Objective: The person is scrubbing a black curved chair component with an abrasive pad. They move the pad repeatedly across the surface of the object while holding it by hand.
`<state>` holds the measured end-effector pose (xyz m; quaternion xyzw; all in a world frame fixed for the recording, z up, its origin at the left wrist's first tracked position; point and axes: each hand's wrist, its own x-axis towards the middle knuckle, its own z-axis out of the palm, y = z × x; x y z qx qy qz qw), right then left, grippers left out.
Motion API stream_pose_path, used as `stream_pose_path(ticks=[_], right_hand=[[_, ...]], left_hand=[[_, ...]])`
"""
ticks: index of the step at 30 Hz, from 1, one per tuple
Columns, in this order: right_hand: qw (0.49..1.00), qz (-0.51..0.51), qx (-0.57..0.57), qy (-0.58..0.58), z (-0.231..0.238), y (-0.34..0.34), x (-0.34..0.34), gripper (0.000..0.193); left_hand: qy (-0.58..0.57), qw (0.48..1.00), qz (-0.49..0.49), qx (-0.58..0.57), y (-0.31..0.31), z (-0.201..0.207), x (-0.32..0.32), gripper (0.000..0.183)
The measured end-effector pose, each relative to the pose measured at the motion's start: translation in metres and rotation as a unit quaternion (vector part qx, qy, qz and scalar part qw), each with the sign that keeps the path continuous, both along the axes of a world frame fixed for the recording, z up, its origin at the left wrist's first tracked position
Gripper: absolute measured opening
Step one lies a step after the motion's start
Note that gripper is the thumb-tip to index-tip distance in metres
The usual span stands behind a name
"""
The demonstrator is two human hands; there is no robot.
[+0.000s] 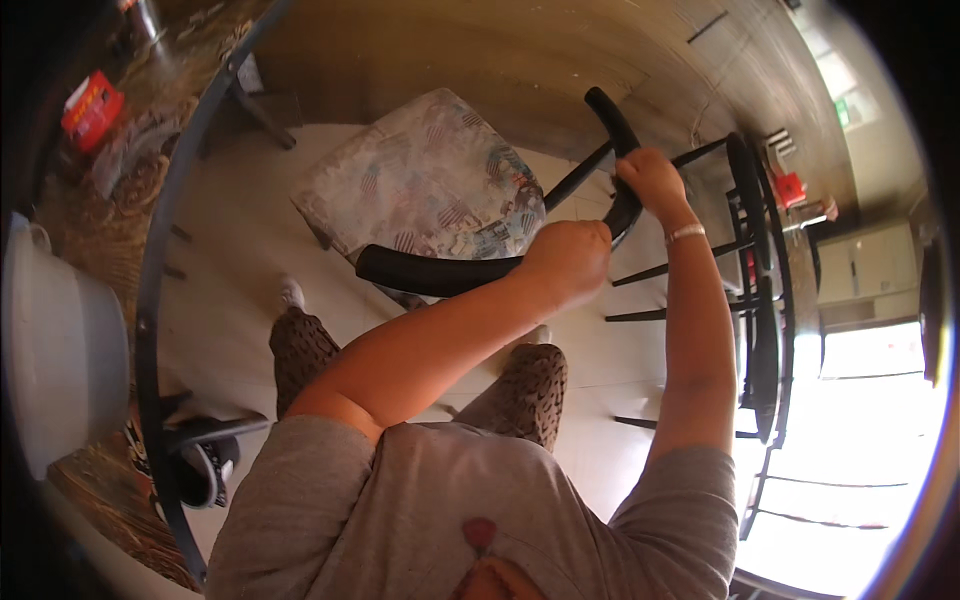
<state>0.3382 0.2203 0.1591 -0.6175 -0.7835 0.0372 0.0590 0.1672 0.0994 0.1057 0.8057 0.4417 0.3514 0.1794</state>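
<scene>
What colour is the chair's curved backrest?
The curved backrest is black; the head view shows it best.

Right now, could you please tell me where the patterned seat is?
In the head view, the patterned seat is upper left of centre, beyond the black rail the right hand grips.

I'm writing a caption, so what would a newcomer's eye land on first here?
Likely the curved black chair rail near the middle, with the left hand and right hand around it. Next comes the pale patterned seat left of the hands, then the red box at the upper left.
</scene>
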Motion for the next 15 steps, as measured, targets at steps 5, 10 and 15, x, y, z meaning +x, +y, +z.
stream_pose_path(ticks=[5,10,15], right_hand=[[0.983,0.179,-0.002,0.050,-0.004,-0.055,-0.034,0.025],[0.973,0.206,0.069,-0.074,-0.004,0.017,0.005,0.021],[0.972,0.168,0.073,-0.146,-0.011,0.048,0.036,0.021]], left_hand=[[-0.029,0.999,-0.017,-0.033,0.001,-0.008,-0.006,0.012],[-0.024,0.999,-0.029,-0.008,-0.004,-0.004,-0.011,0.010],[-0.031,0.994,-0.070,-0.078,-0.004,0.008,-0.004,0.010]])
